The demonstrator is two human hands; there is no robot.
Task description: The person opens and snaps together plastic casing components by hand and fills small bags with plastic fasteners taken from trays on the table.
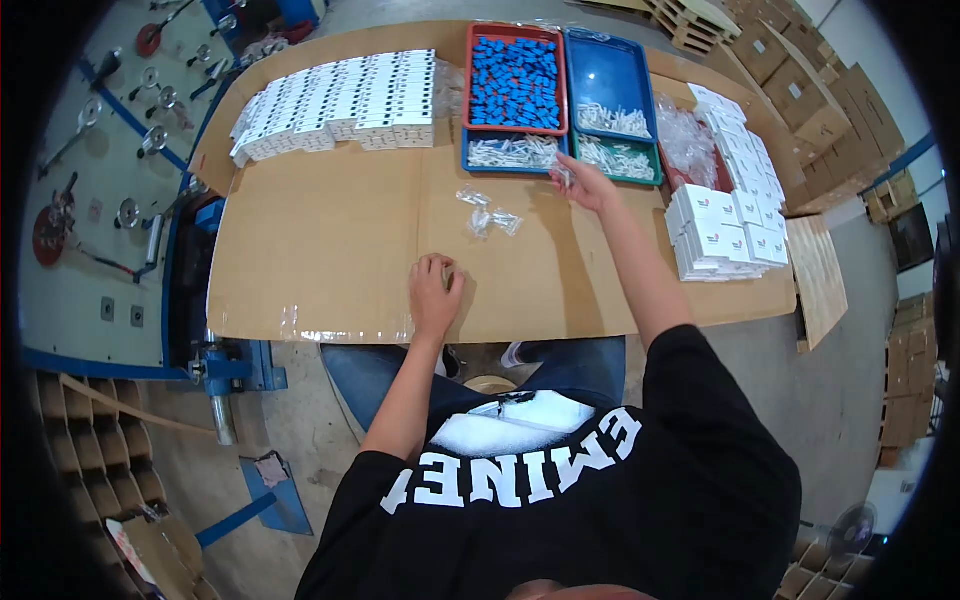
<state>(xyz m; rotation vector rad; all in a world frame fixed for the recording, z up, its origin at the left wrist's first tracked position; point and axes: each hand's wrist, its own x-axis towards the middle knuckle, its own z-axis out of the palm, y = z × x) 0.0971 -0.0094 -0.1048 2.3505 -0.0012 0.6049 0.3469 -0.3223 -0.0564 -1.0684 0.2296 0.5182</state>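
My right hand (pixel 584 184) reaches to the near edge of a blue tray (pixel 466 168) heaped with small white parts (pixel 512 153). Its thumb and fingers are pinched together; a pale bit shows at the tips, too small to name. On the cardboard surface, my left hand (pixel 436 297) rests with its fingers loosely bent and a gap beside the thumb; I see nothing in it. Several small clear plastic packets (pixel 494 221) lie between my hands. A green tray (pixel 655 176) with more white pieces (pixel 618 158) stands just beyond my right hand.
A red tray (pixel 468 75) of blue pieces and another blue tray (pixel 650 95) stand behind. White boxes (pixel 340 105) fill the back left; stacked white boxes (pixel 725 235) stand right beside clear plastic bags (pixel 688 145). Cardboard walls (pixel 210 165) edge the table.
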